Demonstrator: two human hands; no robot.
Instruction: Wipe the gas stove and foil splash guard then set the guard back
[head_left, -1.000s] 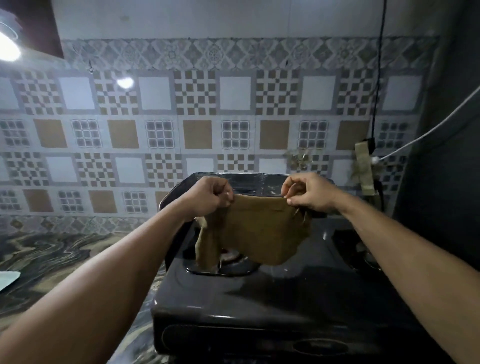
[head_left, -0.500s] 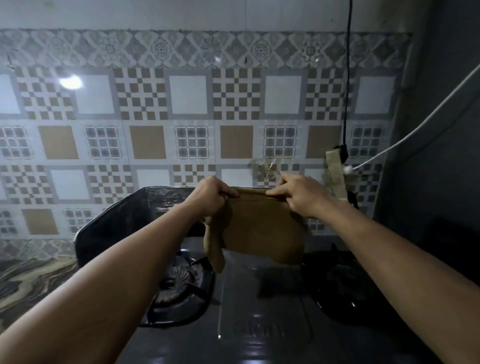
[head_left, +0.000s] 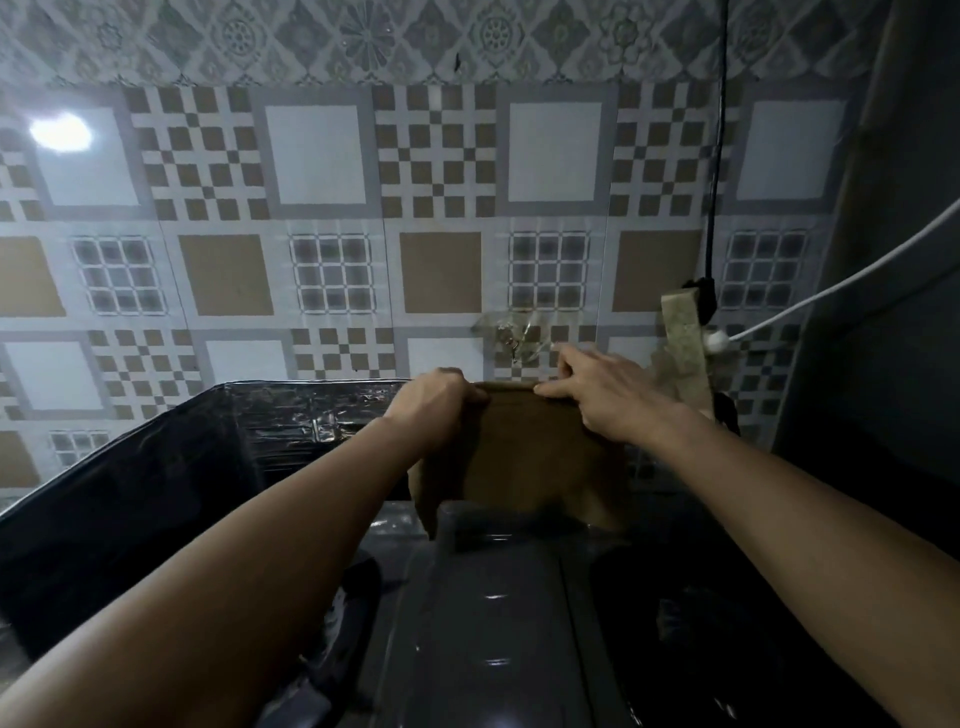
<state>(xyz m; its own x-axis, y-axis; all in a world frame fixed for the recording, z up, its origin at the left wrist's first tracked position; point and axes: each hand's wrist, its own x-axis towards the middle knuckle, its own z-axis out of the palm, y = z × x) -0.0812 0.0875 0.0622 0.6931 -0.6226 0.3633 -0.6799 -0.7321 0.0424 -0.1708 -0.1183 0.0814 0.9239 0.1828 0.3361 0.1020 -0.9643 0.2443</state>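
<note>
A brown cloth (head_left: 530, 452) hangs flat at the back of the dark gas stove (head_left: 498, 613). My left hand (head_left: 434, 410) grips its upper left corner with curled fingers. My right hand (head_left: 597, 387) pinches the cloth's top edge near the right corner. The foil splash guard (head_left: 171, 467), dark and crinkled, stands behind and to the left of the stove; the cloth's top edge lies level with the guard's upper rim. Both forearms hide much of the stove top; the left burner (head_left: 358, 587) shows only partly.
A patterned tiled wall (head_left: 322, 260) rises right behind the guard. A black cord (head_left: 714, 156) and a white cable (head_left: 841, 286) hang at the right, by a beige taped strip (head_left: 685, 338). A dark wall (head_left: 893, 312) closes the right side.
Both hands carried the cloth away from me and up, from above the left burner to the back of the stove by the guard's rim. The camera has moved closer.
</note>
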